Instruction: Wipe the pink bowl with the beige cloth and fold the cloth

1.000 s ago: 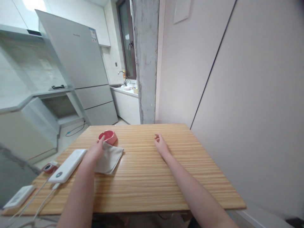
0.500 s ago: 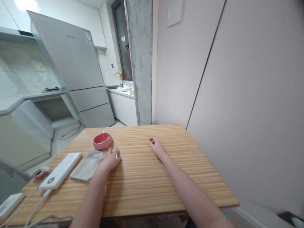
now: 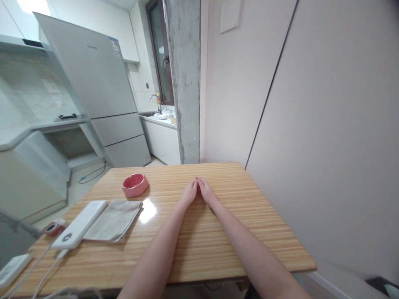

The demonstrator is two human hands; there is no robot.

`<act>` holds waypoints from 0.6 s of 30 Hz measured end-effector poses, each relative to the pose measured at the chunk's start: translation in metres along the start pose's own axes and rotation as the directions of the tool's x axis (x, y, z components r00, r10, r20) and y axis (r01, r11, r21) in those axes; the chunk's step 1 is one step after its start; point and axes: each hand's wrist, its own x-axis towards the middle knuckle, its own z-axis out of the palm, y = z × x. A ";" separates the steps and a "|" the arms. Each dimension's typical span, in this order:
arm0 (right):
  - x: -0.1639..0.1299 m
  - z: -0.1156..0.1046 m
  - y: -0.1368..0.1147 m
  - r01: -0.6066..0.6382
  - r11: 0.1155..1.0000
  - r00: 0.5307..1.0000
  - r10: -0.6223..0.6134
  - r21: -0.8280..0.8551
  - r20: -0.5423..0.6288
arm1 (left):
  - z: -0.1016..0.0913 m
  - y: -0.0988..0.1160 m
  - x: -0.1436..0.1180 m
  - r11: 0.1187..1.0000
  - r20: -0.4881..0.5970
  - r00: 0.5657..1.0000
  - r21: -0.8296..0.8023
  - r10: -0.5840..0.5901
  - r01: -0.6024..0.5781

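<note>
My left hand (image 3: 190, 191) and my right hand (image 3: 205, 191) meet at the fingertips over the far middle of the wooden table (image 3: 255, 232). Both have their fingers bent inward and pressed together, and no object shows in either. The inner sides of the fingers are largely hidden. Left of my hands lies a folded grey cloth (image 3: 114, 220), flat on the tabletop and apart from them. Beyond the cloth stands a pink ashtray (image 3: 135, 190) with notches in its rim.
A white power bank (image 3: 80, 224) with a plugged-in cable (image 3: 46, 272) borders the cloth's left side. Further left are a reddish roll (image 3: 53, 228) and a white power strip (image 3: 14, 270). A wall (image 3: 311, 145) rises on the right, and a fridge (image 3: 90, 74) stands behind.
My left hand has left the cloth and moved right to meet my right hand. The cloth now lies flatter and fully in view. My right hand has hardly moved.
</note>
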 end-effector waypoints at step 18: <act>-0.003 0.001 -0.003 0.020 0.998 0.993 -0.013 -0.056 0.120 | 0.025 -0.023 -0.004 0.988 0.031 0.990 -0.079 0.135 -0.132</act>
